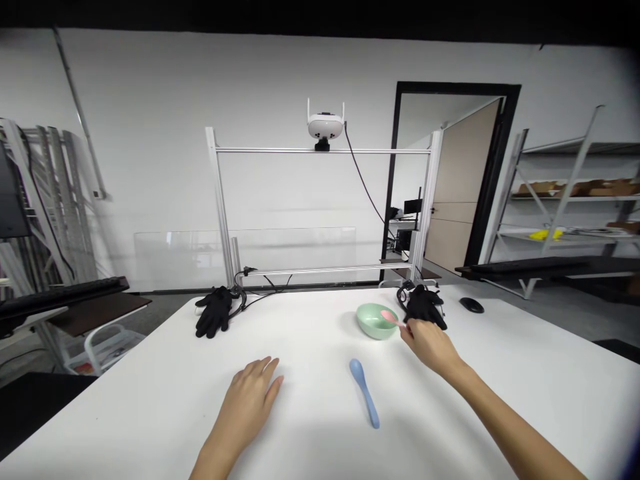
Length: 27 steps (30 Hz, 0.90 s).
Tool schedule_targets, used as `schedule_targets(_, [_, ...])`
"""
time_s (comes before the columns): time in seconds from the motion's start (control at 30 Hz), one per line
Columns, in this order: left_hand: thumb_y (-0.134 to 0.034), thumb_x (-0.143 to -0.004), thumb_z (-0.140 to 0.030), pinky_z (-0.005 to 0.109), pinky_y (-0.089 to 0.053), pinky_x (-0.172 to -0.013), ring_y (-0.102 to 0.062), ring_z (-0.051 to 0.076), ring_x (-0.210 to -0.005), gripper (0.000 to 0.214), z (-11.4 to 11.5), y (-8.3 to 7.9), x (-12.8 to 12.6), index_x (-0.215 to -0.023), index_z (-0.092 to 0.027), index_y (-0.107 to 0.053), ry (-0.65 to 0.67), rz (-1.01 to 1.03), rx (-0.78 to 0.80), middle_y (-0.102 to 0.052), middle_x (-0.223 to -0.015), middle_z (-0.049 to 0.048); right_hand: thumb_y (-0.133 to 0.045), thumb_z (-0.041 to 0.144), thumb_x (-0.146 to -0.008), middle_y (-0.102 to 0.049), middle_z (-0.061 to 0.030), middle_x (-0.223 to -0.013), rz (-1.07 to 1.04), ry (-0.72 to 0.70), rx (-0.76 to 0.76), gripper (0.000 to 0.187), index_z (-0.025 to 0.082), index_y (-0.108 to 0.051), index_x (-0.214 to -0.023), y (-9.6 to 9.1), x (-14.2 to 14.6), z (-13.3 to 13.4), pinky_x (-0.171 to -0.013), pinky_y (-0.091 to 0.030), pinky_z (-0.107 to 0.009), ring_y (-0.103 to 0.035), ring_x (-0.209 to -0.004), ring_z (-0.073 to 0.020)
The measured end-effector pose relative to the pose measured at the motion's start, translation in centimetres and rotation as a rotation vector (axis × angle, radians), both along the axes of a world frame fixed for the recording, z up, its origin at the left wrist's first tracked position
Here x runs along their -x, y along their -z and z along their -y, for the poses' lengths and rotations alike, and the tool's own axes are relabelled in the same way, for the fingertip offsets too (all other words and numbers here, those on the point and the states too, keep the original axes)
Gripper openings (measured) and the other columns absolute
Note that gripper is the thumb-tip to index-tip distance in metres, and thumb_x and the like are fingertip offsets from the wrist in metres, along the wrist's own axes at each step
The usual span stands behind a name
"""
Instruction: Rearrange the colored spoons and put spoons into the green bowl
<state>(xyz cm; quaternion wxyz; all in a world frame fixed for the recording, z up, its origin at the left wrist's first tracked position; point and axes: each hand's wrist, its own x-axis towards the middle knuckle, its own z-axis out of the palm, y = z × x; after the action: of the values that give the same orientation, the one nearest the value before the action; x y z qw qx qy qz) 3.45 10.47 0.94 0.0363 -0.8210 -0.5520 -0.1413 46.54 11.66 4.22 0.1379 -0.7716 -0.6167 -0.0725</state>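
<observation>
Held by its handle in my right hand (431,345) is a pink spoon (389,316), its head over the green bowl (373,324). I cannot tell whether the spoon touches the bowl. A blue spoon (364,392) lies on the white table, nearer to me than the bowl. To the left, my left hand (251,393) rests palm down near the table surface, fingers stretched out, thumb apart, and nothing in it.
Black gloves with cables lie at the far left (215,312) and behind my right hand (425,305). A black mouse (471,305) sits at the right back. A metal frame (320,151) carrying a white camera device (325,125) stands behind the table (310,427).
</observation>
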Motion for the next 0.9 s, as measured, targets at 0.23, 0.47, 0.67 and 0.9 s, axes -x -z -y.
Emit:
schedule_targets(0.23, [-0.035, -0.105, -0.041, 0.049, -0.046, -0.110, -0.055, 0.031, -0.137, 0.050, 0.5, -0.1, -0.4, -0.143, -0.020, -0.059, 0.027, 0.032, -0.016, -0.062, -0.147, 0.0109, -0.033, 0.034, -0.102, -0.064, -0.0074, -0.073, -0.044, 0.007, -0.016, 0.038, 0.022, -0.050, -0.070, 4.4, 1.1, 4.6, -0.056, -0.024, -0.030, -0.055, -0.061, -0.0187])
schedule_targets(0.47, [-0.035, -0.105, -0.041, 0.050, -0.045, -0.110, -0.055, 0.032, -0.136, 0.051, 0.8, -0.2, -0.2, -0.144, -0.018, -0.059, 0.024, 0.026, -0.014, -0.061, -0.148, 0.0121, -0.033, 0.041, -0.101, -0.058, -0.0028, -0.068, -0.118, 0.029, -0.078, 0.037, 0.024, -0.042, -0.070, 7.6, 1.3, 6.2, -0.053, -0.023, -0.030, -0.048, -0.054, -0.0158])
schedule_targets(0.67, [-0.037, -0.105, -0.041, 0.049, -0.046, -0.109, -0.056, 0.031, -0.135, 0.048, 0.9, -0.3, -0.2, -0.142, -0.021, -0.060, 0.042, 0.048, -0.031, -0.062, -0.146, 0.0116, -0.030, 0.043, -0.101, -0.061, -0.0036, -0.070, -0.152, 0.032, -0.010, 0.039, 0.024, -0.038, -0.067, 8.8, 1.6, 7.1, -0.054, -0.029, -0.029, -0.053, -0.057, -0.0171])
schedule_targets(0.9, [-0.037, -0.105, -0.037, 0.052, -0.042, -0.111, -0.055, 0.033, -0.135, 0.047, 2.1, -0.7, -0.2, -0.141, -0.019, -0.060, 0.015, 0.039, -0.020, -0.062, -0.146, 0.0137, -0.030, 0.049, -0.099, -0.068, -0.0083, -0.075, -0.212, -0.011, 0.003, 0.043, 0.026, -0.049, -0.069, 9.5, 1.2, 7.5, -0.060, -0.042, -0.035, -0.066, -0.069, -0.0256])
